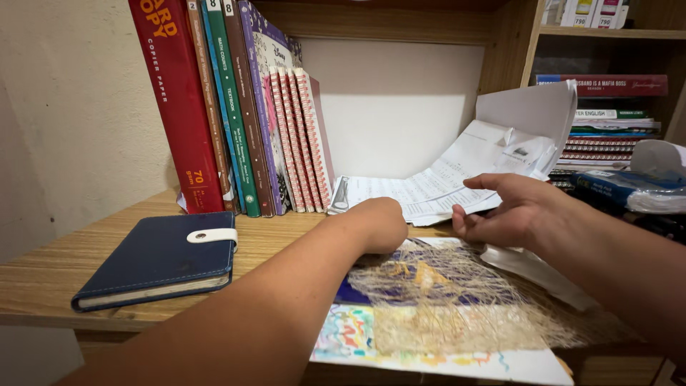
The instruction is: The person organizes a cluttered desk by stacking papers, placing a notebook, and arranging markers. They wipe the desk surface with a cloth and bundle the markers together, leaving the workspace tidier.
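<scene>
Both hands are busy at the middle of the wooden surface (64,268); the left hand (375,225) is curled and pressed knuckles-down on a colourful sheet covered with loose straw-coloured fibre mesh (443,300), its fingers hidden under the fist, so I cannot tell whether it grips anything; the right hand (511,211) pinches the near edge of a stack of printed papers (436,186) between thumb and fingers.

Those papers lie toward the back edge, curling up at the right against the shelving; they look light, floppy and easy to crease or let slide apart, so a hold along the edge with support underneath would suit them best; the fibre mesh seems wispy and liable to snag or shed.

Nothing like a box or tray shows; the nearest to a container is the side shelf unit (514,43), holding stacked books and notebooks; upright books (236,107) lean at the back left corner; a dark blue notebook (157,261) with a white clasp lies shut near the left front edge.
</scene>
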